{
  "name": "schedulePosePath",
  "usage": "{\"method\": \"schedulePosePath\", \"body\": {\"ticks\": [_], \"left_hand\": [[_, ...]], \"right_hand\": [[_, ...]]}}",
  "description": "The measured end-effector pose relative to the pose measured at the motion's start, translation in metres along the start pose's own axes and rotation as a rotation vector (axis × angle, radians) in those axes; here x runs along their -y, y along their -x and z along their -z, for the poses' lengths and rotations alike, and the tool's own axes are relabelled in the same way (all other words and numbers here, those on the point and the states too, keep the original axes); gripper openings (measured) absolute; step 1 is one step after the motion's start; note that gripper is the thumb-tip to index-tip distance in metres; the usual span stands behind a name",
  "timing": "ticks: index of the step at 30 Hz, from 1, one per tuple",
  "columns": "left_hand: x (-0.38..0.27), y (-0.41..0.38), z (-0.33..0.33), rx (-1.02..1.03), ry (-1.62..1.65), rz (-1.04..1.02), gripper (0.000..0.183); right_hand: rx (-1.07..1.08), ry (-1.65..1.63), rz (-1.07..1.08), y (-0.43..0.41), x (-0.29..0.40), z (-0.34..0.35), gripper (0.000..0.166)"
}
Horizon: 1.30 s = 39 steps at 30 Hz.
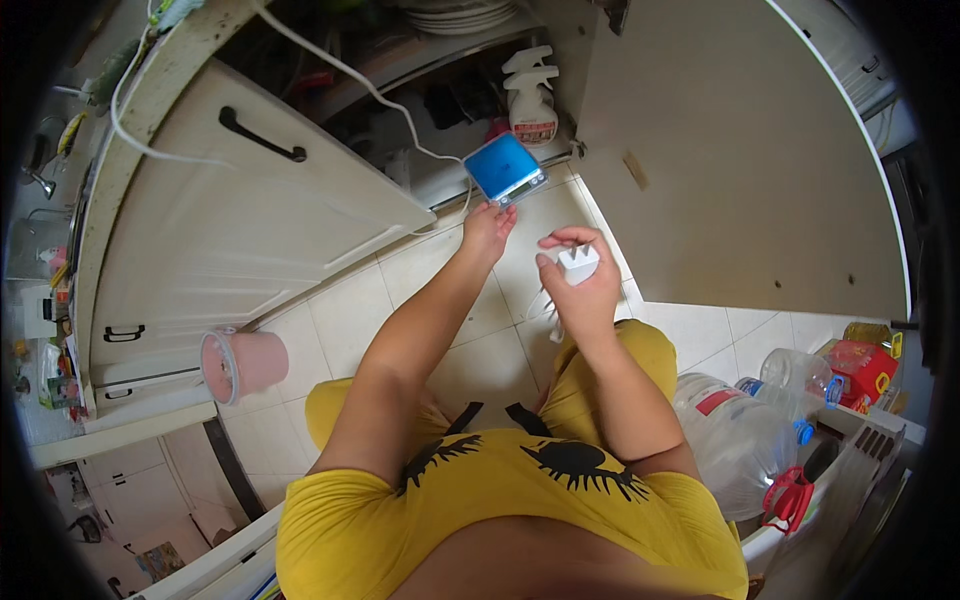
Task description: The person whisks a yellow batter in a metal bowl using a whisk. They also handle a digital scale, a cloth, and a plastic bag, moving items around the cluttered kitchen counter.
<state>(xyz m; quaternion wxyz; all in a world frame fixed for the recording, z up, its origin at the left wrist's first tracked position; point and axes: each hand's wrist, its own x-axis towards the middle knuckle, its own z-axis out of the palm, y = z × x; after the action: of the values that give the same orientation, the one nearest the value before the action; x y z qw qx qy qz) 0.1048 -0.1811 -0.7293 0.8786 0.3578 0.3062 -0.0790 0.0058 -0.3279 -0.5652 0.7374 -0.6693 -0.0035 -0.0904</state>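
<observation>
My left hand [490, 229] grips the near edge of a small digital scale [504, 169] with a blue platform and a clear rim, held at the opening of a low cupboard. A white cable [397, 109] hangs from above and meets the scale's left side. In my right hand [589, 289] is a white power adapter [577, 262], its prongs pointing up and away from me. A thin white cord hangs beneath that hand. The two hands are apart, above the tiled floor.
White spray bottles [532, 109] and stacked plates [461, 15] are in the cupboard, between a left door [262, 217] and an open right door [720, 172]. A pink bin [259, 364] stands left. Large plastic bottles [731, 442] and a red container [862, 371] lie at right.
</observation>
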Motion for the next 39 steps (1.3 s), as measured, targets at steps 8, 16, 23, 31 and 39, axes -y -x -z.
{"method": "schedulePosePath", "body": {"ticks": [8, 16, 23, 31, 39], "left_hand": [[-0.001, -0.086, 0.002, -0.241, 0.09, -0.087, 0.008], [-0.033, -0.165, 0.067, -0.522, 0.033, -0.067, 0.01], [-0.061, -0.181, 0.102, -0.588, -0.053, -0.069, 0.013], [-0.073, -0.213, 0.154, -0.5, -0.944, -0.155, 0.017], [-0.051, 0.022, -0.017, 0.573, -0.225, 0.246, 0.056]], "right_hand": [[0.236, -0.067, -0.246, -0.011, -0.008, -0.002, 0.034], [0.322, -0.202, -0.47, -0.028, -0.024, -0.005, 0.047], [0.302, -0.289, -0.563, -0.034, -0.022, -0.001, 0.044], [0.265, -0.411, -0.634, -0.03, -0.02, -0.006, 0.043], [0.036, -0.545, -0.713, -0.037, -0.041, 0.0, 0.031]]}}
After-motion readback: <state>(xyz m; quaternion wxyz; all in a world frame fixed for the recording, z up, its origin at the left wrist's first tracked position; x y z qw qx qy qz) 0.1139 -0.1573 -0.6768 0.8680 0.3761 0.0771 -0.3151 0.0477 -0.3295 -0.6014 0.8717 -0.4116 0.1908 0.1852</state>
